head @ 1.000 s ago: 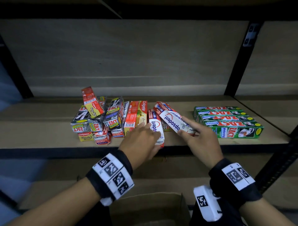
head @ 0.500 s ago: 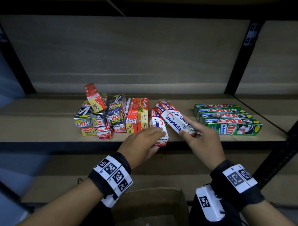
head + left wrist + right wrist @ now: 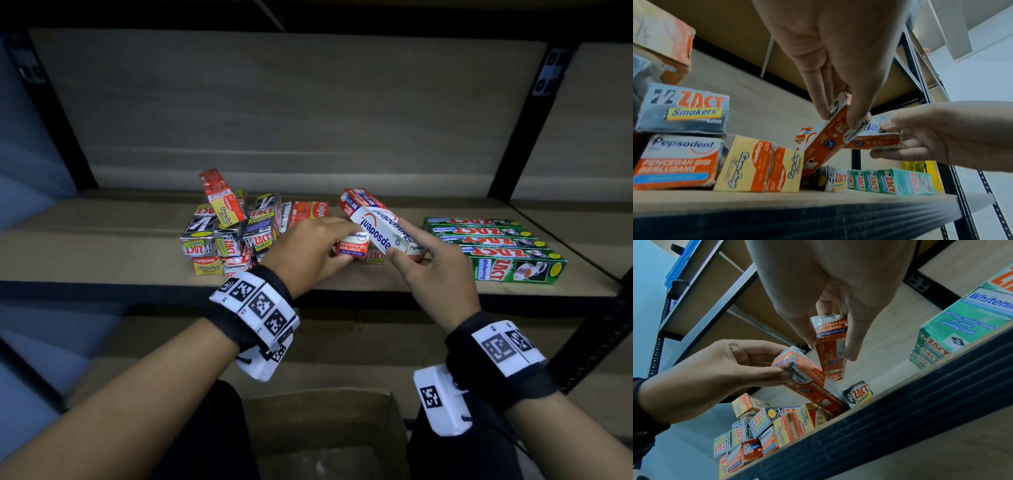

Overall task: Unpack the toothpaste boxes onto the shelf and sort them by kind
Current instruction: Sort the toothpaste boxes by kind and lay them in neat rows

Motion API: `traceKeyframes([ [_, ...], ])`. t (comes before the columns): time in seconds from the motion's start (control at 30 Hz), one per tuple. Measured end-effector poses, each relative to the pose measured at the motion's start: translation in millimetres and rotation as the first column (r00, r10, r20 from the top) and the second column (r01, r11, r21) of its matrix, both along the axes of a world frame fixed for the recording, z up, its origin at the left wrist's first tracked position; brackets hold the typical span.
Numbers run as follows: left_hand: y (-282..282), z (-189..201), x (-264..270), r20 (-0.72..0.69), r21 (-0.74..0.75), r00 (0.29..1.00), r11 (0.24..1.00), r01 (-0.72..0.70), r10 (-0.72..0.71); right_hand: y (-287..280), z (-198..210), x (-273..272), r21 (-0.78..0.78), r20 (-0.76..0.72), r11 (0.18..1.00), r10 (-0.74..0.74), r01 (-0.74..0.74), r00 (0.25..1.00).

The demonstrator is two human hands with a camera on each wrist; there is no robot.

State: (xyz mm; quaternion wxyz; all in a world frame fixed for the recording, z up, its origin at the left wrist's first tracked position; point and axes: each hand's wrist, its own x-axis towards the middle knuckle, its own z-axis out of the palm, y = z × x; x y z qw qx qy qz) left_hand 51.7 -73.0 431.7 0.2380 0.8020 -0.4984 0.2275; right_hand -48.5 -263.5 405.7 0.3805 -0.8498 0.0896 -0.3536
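Observation:
On the wooden shelf point(image 3: 102, 253), my left hand point(image 3: 342, 247) pinches the near end of a red-and-white Pepsodent box point(image 3: 352, 245), which tilts with its far end down by the shelf. In the left wrist view that same Pepsodent box point(image 3: 825, 144) slants between thumb and fingers. My right hand point(image 3: 406, 240) grips a second Pepsodent box point(image 3: 375, 221) off the shelf, crossing just above the first. The right wrist view shows the second box point(image 3: 830, 344) pinched at its end. A small Zact Smokers box point(image 3: 375, 257) lies under both.
A mixed pile of Zact Smokers, Colgate and Pepsodent boxes point(image 3: 233, 233) sits to the left. A neat row of green Zact Whitening boxes point(image 3: 496, 251) lies to the right. An open cardboard carton point(image 3: 325, 428) stands below. A black shelf post point(image 3: 513, 137) rises at the back right.
My left hand has lifted the near end of its Pepsodent box, which lay flat on the shelf before. The right hand's box has stayed raised and shifted slightly.

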Motion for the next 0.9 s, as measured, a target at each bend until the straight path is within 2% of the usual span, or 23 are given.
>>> traceKeyframes([
  [0.13, 9, 9, 1, 0.015, -0.046, 1.000, 0.999, -0.008, 0.009, 6, 11, 0, -0.009, 0.019, 1.000, -0.001, 0.001, 1.000],
  [0.47, 61, 54, 0, 0.093, -0.185, 0.993, 0.982, -0.047, 0.065, 32, 47, 15, 0.090, 0.139, 0.991, 0.082, -0.095, 0.987],
  [0.77, 125, 89, 18, 0.249, -0.299, 0.938, 0.940, -0.162, 0.241, 65, 63, 53, 0.116, 0.152, 0.987, 0.094, -0.113, 0.984],
  [0.9, 152, 90, 33, 0.230, -0.372, 0.920, 0.902, -0.219, 0.318, 81, 63, 71, 0.104, 0.129, 0.987, 0.109, -0.122, 0.986],
])
